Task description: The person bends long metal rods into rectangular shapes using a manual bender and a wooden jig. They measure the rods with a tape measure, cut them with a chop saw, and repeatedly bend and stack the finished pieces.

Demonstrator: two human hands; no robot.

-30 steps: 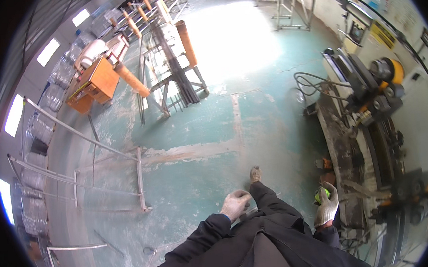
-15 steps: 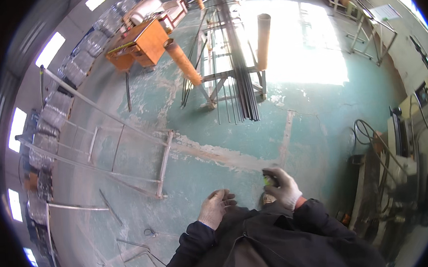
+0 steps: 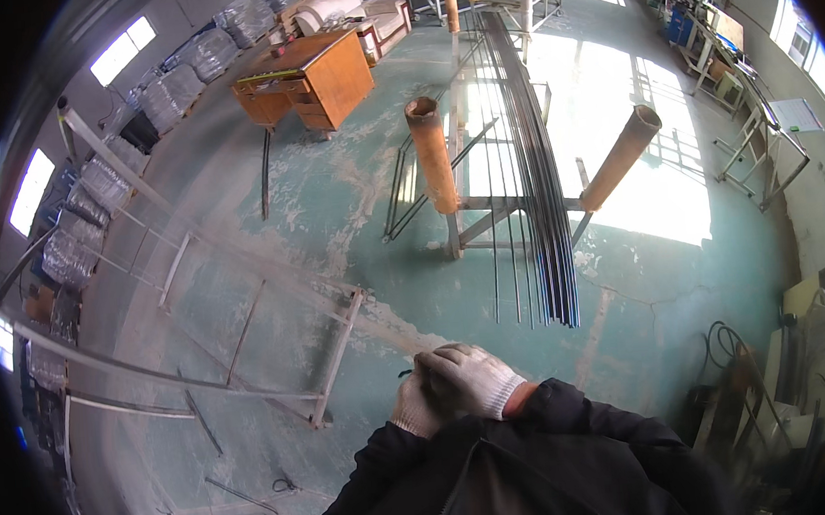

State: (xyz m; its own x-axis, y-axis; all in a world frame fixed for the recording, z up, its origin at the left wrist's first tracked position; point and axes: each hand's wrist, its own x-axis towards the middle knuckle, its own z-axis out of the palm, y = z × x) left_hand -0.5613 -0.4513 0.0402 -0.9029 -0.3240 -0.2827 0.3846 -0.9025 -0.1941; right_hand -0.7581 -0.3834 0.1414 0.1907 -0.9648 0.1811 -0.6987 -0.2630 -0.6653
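you are looking down at your own two hands, brought together close in front of your chest, low in the middle of the view. your right hand [image 3: 472, 378] wears a white knit glove and lies over your left hand [image 3: 415, 406], which also shows pale knit fabric; the two are touching. the right fingers curl around the left hand at its glove, in a loose clasp, while the left fingers are mostly hidden under the right hand, so you cannot tell whether they are clenched or relaxed. a small dark bit shows at the left edge of the hands, too small to make out. your dark jacket sleeves [image 3: 577, 418] rise from the lower edge. beyond your hands, a little to the right and farther off, a long bundle of thin dark metal rods [image 3: 534, 182] rests on a steel rack, running away from you into the far distance. two rusty orange tube posts [image 3: 432, 153] stand up from the rack, one left and one right of the bundle. to the left, a pale welded metal frame [image 3: 244, 308] lies flat on the green concrete floor [image 3: 643, 270]. far left stands an orange wooden desk [image 3: 309, 73].
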